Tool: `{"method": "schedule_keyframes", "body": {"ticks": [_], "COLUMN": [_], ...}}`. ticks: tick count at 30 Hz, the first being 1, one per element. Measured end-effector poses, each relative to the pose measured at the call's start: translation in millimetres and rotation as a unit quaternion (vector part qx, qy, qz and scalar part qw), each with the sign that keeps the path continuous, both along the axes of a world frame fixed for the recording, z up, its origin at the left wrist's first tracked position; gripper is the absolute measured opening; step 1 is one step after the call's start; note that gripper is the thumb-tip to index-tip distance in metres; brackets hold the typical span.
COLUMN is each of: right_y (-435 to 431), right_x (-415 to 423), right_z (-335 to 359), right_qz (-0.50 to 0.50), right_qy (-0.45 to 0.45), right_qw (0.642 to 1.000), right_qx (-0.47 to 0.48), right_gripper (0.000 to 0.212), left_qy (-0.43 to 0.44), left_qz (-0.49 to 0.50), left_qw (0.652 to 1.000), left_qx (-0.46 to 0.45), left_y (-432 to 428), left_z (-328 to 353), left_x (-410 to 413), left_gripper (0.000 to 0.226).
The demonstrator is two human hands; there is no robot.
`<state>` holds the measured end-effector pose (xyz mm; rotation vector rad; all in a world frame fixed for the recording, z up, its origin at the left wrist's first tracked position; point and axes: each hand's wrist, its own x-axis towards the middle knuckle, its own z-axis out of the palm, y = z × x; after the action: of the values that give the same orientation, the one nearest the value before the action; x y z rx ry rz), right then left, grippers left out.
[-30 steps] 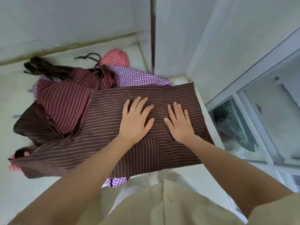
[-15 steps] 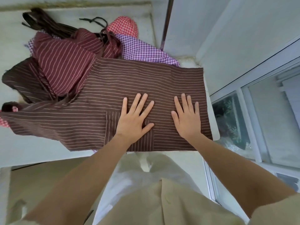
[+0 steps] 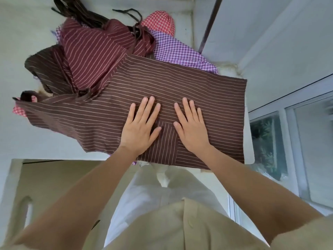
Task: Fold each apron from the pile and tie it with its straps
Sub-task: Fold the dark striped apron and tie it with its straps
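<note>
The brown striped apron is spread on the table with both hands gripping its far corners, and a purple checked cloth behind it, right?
Not quite. In the head view the left hand and right hand lie flat, fingers spread, on the middle of the brown striped apron; the purple checked cloth is behind it.

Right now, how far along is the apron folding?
Done: no tied bundle is visible. In hand: the brown striped apron lies spread flat, left hand and right hand pressing it palms-down. Left: its folds, the strap tie, then the pile behind.
</note>
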<state>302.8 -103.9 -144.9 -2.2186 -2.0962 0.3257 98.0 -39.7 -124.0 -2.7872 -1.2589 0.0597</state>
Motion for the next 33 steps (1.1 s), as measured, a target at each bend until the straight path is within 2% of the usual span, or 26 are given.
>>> {"method": "schedule_keyframes", "body": {"ticks": [4,6,8,9,11,13,15,16,18,19,21,23,26,28,31,33], "right_y": [-4,3,19,29,55,81,101,107,114,116,118,120,122,123,123,123], "right_x": [30,26,10,-6,-50,-99,-148,-164,-188,-191,-195,-199,-204,-205,-212,-214], "right_z": [-6,0,10,19,41,59,62,59,47,40,29,22,20,22,26,25], "right_qz": [-0.021,-0.060,-0.120,-0.118,-0.033,0.104,0.192,0.201,0.166,0.136,0.098,0.081,0.052,0.036,0.010,-0.007], "right_qy": [-0.038,-0.007,0.026,0.031,0.045,0.063,0.067,0.065,0.064,0.070,0.072,0.059,0.060,0.065,0.058,0.032], "right_qw": [0.998,0.997,0.992,0.992,0.996,0.988,0.975,0.974,0.983,0.987,0.992,0.995,0.997,0.997,0.998,0.999], "right_qx": [-0.046,-0.041,0.000,0.025,0.070,0.094,0.087,0.076,0.050,0.040,0.031,0.027,0.016,0.012,0.011,0.000], "right_gripper": [0.068,0.073,0.071,0.069,0.065,0.065,0.065,0.065,0.066,0.066,0.066,0.066,0.066,0.067,0.070,0.072], "left_qy": [-0.005,-0.029,-0.072,-0.104,-0.184,-0.249,-0.283,-0.297,-0.328,-0.354,-0.397,-0.426,-0.515,-0.533,-0.584,-0.619], "left_qz": [0.160,0.174,0.151,0.142,0.129,0.118,0.151,0.189,0.287,0.347,0.472,0.529,0.467,0.424,0.387,0.358], "left_qw": [0.987,0.984,0.983,0.981,0.971,0.960,0.947,0.935,0.897,0.867,0.787,0.728,0.637,0.593,0.552,0.527], "left_qx": [0.001,-0.040,-0.075,-0.081,-0.079,-0.047,0.020,0.049,0.072,0.056,-0.010,-0.096,-0.333,-0.429,-0.453,-0.458], "left_y": [12,13,15,17,23,30,37,42,53,59,71,82,94,97,101,102], "left_z": [5,3,2,4,11,21,32,37,43,44,45,38,26,23,29,35], "left_x": [-47,-68,-78,-82,-92,-101,-119,-128,-158,-173,-211,-247,-283,-288,-291,-300], "left_gripper": [0.065,0.065,0.062,0.060,0.055,0.048,0.039,0.036,0.034,0.037,0.052,0.061,0.057,0.048,0.016,0.016]}}
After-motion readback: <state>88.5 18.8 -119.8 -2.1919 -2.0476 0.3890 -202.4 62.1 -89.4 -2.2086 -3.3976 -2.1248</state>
